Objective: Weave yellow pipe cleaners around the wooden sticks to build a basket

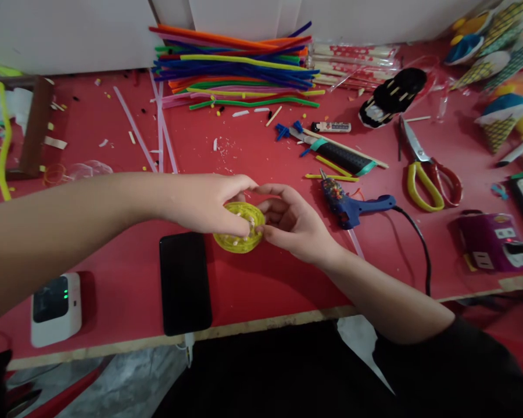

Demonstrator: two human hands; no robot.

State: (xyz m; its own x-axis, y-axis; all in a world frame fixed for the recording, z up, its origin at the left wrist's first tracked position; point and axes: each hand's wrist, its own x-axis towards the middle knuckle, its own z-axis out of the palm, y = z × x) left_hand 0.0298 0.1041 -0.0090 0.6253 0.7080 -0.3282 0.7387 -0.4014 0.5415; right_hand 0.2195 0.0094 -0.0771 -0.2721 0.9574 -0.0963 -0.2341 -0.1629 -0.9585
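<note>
A round yellow coil [232, 241], seemingly wound from fuzzy craft stems and dotted with small pale bits, is held between my two hands above the red table. My left hand [220, 203] reaches over its top, the thumb pressing on the face near the pale bits and the fingers curled behind the far edge. From the right, my right hand [294, 223] grips the rim with thumb and bent fingers. Fingertips of both hands meet at the far side. Below the left wrist lies a black phone [185, 284].
A blue glue gun [351, 203], scissors [427, 168] and a utility knife [342, 155] lie to the right. Colourful pipe cleaners [239, 67] are piled at the back. A purple power block [490, 241] sits far right, a white device [56, 310] at front left. Small scraps litter the table.
</note>
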